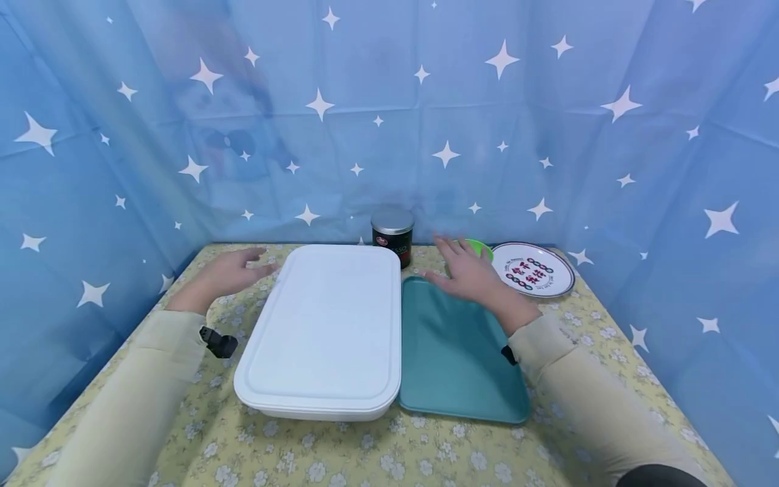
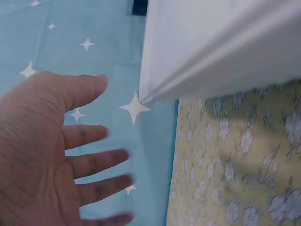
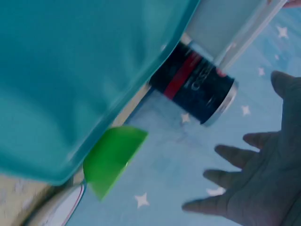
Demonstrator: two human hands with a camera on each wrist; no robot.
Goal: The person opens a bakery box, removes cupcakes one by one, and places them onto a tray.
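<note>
A white lidded box (image 1: 328,325) stands left of centre on the table. My left hand (image 1: 234,272) is held beside its far left side, fingers spread; the left wrist view shows that hand (image 2: 56,146) apart from the box wall (image 2: 211,61) with nothing in it. Right of the box lies a teal tray (image 1: 456,358). Over the tray's far end hovers my right hand (image 1: 468,272), fingers straight and spread, holding nothing. It partly covers a green bowl (image 1: 479,249) in the head view. In the right wrist view the bowl (image 3: 113,157) and a dark can (image 3: 195,84) sit beyond the tray.
The dark can (image 1: 392,240) with a metal lid stands behind the box's far right corner. A white plate (image 1: 532,270) with red characters lies at the back right. Floral cloth (image 1: 316,460) covers the table, and a blue star-patterned curtain (image 1: 389,135) closes in the back and sides.
</note>
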